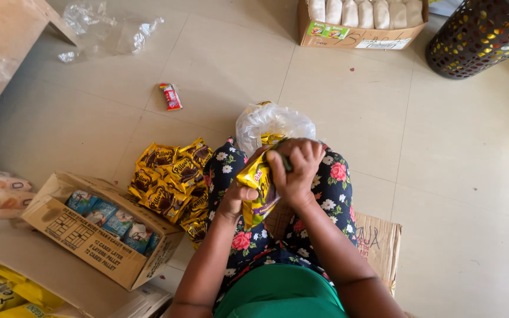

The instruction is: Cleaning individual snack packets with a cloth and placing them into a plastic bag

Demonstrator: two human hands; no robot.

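Beige floor tiles (349, 118) surround me. My left hand (235, 199) and right hand (294, 168) both grip a yellow snack packet (257, 189) over my lap. Open carton (98, 227) at left holds blue packets (110, 219). Yellow packets (169, 179) lie piled beside it. Clear plastic bag (272, 122) sits ahead, contents mostly hidden. Far box (360, 36) holds white bags, cut off.

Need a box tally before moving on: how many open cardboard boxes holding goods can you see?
2. One cardboard box of blue packets sits on the floor left of the person's knees; another cardboard box of white packs stands at the top edge. More may lie outside the picture.
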